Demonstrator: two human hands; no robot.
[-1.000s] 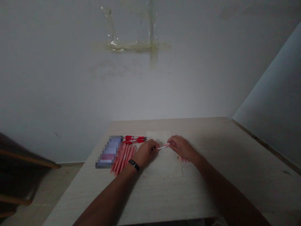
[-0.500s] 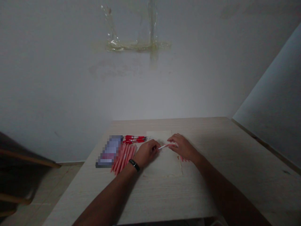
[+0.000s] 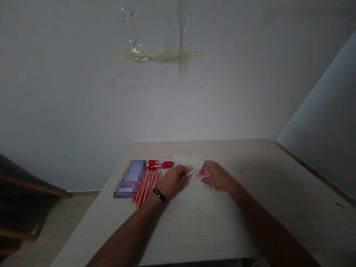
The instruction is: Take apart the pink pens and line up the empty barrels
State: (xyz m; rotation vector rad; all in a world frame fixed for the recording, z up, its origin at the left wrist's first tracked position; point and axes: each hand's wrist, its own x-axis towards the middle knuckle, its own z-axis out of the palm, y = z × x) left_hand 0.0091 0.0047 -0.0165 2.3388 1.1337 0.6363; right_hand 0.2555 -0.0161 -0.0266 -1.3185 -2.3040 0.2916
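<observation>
My left hand (image 3: pixel 172 180), with a black band at the wrist, is closed on a thin white pen refill (image 3: pixel 191 172) whose tip points right. My right hand (image 3: pixel 218 177) rests just to its right on a sheet of paper (image 3: pixel 194 193), fingers curled round a pink pen barrel (image 3: pixel 200 174). The refill's tip and the barrel's end nearly meet. More pink pen parts (image 3: pixel 217 189) peek out under my right wrist.
A row of pink pen barrels (image 3: pixel 146 183) lies left of my left hand, with assembled red pens (image 3: pixel 160 164) behind them and a blurred-out box (image 3: pixel 129 178) further left. The light wooden table (image 3: pixel 278 193) stands against a white wall. A dark chair (image 3: pixel 16 207) is at left.
My right hand has lowered onto the paper and slid the pink barrel towards the refill, so less white refill shows between the hands. My left hand has stayed put.
</observation>
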